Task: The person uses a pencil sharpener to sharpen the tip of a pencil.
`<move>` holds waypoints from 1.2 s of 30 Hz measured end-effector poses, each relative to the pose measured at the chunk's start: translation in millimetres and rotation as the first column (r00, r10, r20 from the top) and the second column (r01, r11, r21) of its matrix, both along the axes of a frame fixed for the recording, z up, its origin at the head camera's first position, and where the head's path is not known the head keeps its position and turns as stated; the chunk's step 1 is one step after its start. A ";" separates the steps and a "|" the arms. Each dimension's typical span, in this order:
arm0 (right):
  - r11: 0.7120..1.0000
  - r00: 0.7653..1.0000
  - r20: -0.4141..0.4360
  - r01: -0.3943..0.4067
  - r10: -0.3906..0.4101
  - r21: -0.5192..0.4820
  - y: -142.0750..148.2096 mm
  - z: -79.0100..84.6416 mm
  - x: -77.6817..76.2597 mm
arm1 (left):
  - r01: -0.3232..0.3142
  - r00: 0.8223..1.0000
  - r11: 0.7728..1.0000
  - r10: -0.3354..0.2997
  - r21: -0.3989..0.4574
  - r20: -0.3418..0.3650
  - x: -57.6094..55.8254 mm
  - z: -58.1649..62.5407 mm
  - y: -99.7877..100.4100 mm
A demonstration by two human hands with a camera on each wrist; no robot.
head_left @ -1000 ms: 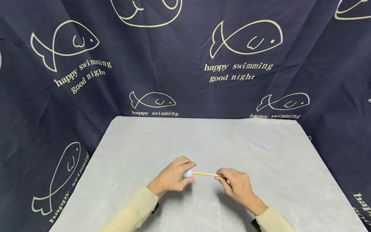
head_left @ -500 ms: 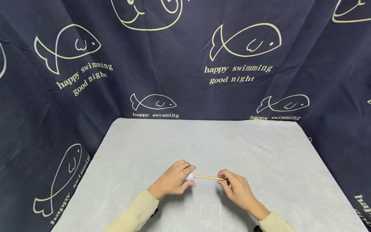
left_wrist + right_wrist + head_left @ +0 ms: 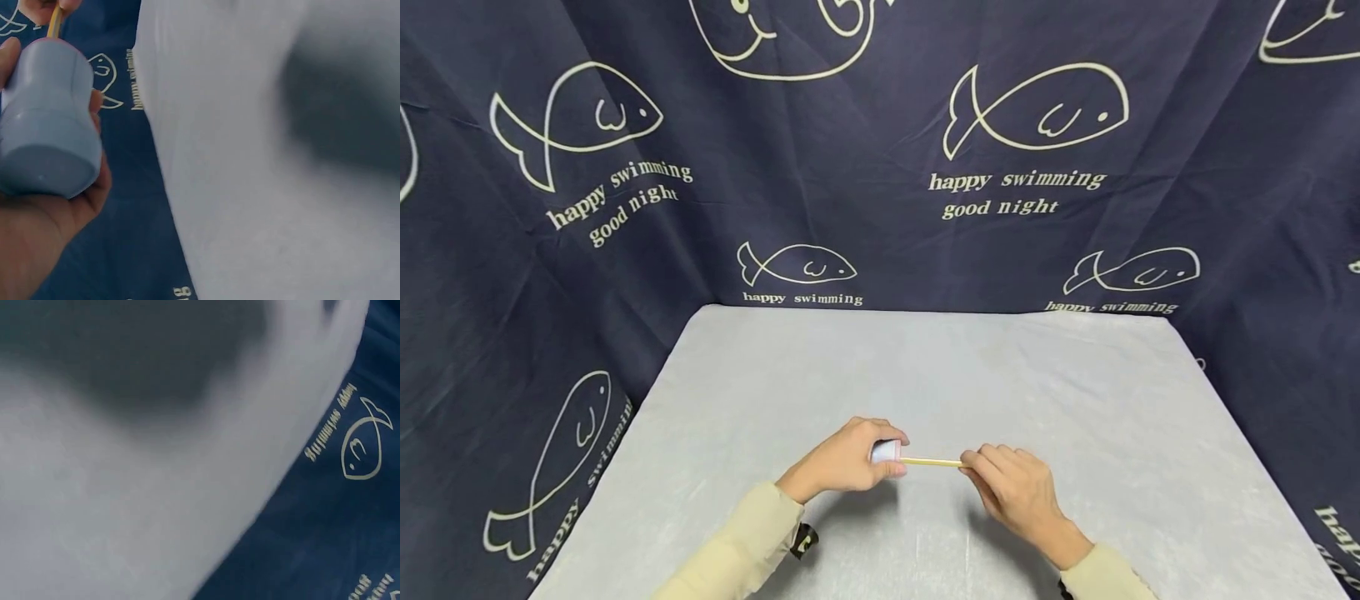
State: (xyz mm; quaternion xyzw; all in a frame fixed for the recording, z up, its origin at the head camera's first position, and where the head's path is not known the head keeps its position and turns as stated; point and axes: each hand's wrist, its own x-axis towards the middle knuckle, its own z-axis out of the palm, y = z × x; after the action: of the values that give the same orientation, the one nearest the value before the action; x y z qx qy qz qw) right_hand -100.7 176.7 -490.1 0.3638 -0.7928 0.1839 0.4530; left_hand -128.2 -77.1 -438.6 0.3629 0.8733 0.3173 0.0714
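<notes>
My left hand [image 3: 844,460] grips a light blue, barrel-shaped pencil sharpener [image 3: 885,451] with a pink rim, holding it on its side above the table. A yellow pencil [image 3: 931,462] runs from the sharpener's rim end across to my right hand [image 3: 1013,492], which pinches its other end. The tip inside the sharpener is hidden. In the left wrist view the sharpener [image 3: 47,125] shows its rounded base, thumb and fingers wrapped around its sides. Fingers of the right hand [image 3: 42,9] appear beyond it on the pencil. No hand shows in the right wrist view.
A pale grey cloth covers the table [image 3: 940,367]. Dark blue curtains [image 3: 887,167] printed with fish and lettering hang behind it and along both sides. Cream sleeves [image 3: 737,542] and dark wrist straps [image 3: 804,541] cover the forearms.
The right hand has rolled over on the pencil, so its back and knuckles now face up. The left hand has tilted slightly, and more of the sharpener shows. Both keep their grip.
</notes>
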 end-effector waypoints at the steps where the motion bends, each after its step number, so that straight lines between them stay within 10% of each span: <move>1: 1.000 0.999 0.034 -0.016 0.016 -0.003 0.3 -1.4 1.7 | 0.001 1.000 1.000 -0.001 -0.002 -0.018 1.9 -4.0 0.4; 5: 0.997 0.942 0.331 -0.038 0.058 -0.066 2.1 -5.1 12.3 | 0.022 0.976 1.000 -0.024 -0.013 -0.217 11.5 -24.7 2.5; 11: 0.992 0.610 0.791 0.058 0.054 -0.113 4.3 0.5 22.9 | 0.039 0.786 0.997 -0.071 -0.065 -0.614 17.2 -40.0 3.8; 13: 0.992 0.543 0.838 0.063 0.059 -0.111 4.8 2.7 22.7 | 0.040 0.750 0.995 -0.093 -0.095 -0.655 15.8 -39.1 3.2; 15: 0.994 0.574 0.818 0.055 0.047 -0.095 4.6 3.7 21.1 | 0.036 0.744 0.993 -0.103 -0.115 -0.660 13.0 -36.0 2.2; 17: 0.995 0.666 0.745 0.042 0.043 -0.094 3.6 3.8 18.4 | 0.024 0.769 0.993 -0.095 -0.120 -0.632 9.9 -31.2 1.0; 21: 0.996 0.880 0.474 0.029 0.017 -0.088 1.9 2.8 11.5 | 0.006 0.883 0.996 -0.045 -0.085 -0.467 3.4 -18.5 -1.2; 24: 0.998 0.964 0.265 0.024 -0.006 -0.065 1.1 3.3 5.2 | 0.000 0.957 0.999 -0.015 -0.052 -0.289 -0.9 -9.1 -2.4; 28: 0.999 0.999 0.042 -0.020 0.022 -0.043 0.1 6.8 -3.2 | -0.007 0.994 1.000 0.005 -0.025 -0.108 -6.3 1.3 -3.2; 36: 0.999 0.972 -0.232 -0.048 0.044 -0.010 -4.4 18.5 -10.1 | 0.038 0.998 0.999 -0.038 -0.004 0.059 -11.8 14.7 -2.8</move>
State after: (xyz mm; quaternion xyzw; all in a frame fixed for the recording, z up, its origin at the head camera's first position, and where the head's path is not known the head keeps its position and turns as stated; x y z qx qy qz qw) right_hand -110.8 172.3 -471.6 0.3975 -0.7245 0.1569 0.5408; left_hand -139.9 -79.9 -423.9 0.3698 0.8644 0.3243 0.1040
